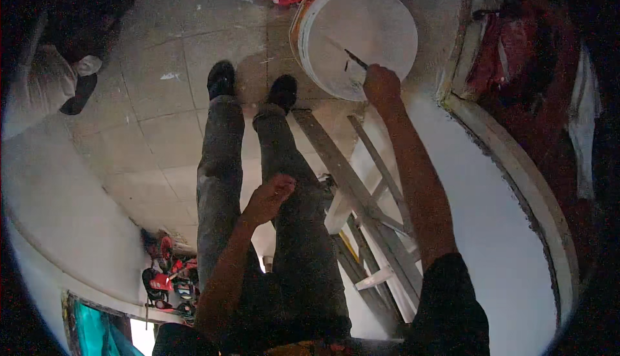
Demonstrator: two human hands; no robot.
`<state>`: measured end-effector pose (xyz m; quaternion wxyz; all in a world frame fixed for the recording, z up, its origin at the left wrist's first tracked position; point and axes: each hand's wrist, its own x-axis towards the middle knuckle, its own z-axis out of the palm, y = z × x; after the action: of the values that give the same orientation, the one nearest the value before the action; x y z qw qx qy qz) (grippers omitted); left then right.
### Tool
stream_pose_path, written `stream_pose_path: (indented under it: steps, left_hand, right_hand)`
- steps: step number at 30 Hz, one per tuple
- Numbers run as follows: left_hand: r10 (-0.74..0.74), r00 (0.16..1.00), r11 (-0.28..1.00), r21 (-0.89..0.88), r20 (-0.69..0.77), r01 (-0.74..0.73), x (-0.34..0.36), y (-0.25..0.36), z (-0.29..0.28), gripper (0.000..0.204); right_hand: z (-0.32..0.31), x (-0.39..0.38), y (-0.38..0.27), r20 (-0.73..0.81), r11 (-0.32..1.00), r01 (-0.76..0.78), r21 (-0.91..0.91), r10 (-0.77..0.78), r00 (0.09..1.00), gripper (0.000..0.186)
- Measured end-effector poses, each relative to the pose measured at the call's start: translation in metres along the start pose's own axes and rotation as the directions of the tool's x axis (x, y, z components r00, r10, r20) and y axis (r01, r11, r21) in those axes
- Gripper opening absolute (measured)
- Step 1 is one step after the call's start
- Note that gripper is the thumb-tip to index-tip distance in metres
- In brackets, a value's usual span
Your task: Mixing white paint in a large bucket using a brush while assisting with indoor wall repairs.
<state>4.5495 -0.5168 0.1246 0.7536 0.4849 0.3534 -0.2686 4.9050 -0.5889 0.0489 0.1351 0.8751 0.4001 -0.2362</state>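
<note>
The bucket [382,21] is apparently being worked, dark tool [356,59] gripped by right hand [382,86], left hand [268,199] loosely curled, seemingly empty. Steadiness is probably needed

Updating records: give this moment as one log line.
right hand: holds thin dark tool over white bucket | left hand: loosely curled, over right leg | nearby: wooden frame

Smooth plastic bucket [307,47], matt wooden ladder [336,163] (rather rough-looking), faintly glossy floor tiles [155,78], matt cloth trousers [220,143]
</note>
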Motion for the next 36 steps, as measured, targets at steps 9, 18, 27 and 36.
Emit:
stream_pose_path:
  steps: [9,18,27,36]
  left_hand:
    - [-0.065,0.998,0.994,-0.083,0.028,0.067,0.002,-0.004,-0.002,0.03]
    - [-0.03,0.999,0.999,-0.033,0.024,0.031,0.006,-0.002,0.003,0.033]
    - [0.044,0.999,0.989,-0.14,0.003,-0.043,0.012,-0.006,0.007,0.033]
    - [-0.009,1.0,0.968,-0.249,-0.004,0.008,0.013,-0.015,0.009,0.029]
  right_hand:
    - [-0.026,0.039,0.03,0.045,0.995,0.007,-0.101,-0.003,0.999,0.012]
    - [-0.006,0.006,-0.004,0.325,0.988,0.157,-0.004,-0.147,0.934,0.021]
    - [-0.021,0.072,0.029,0.044,0.993,0.096,-0.074,-0.093,0.995,0.023]
    - [-0.003,0.005,-0.016,0.236,0.985,0.135,0.108,-0.158,0.959,0.021]
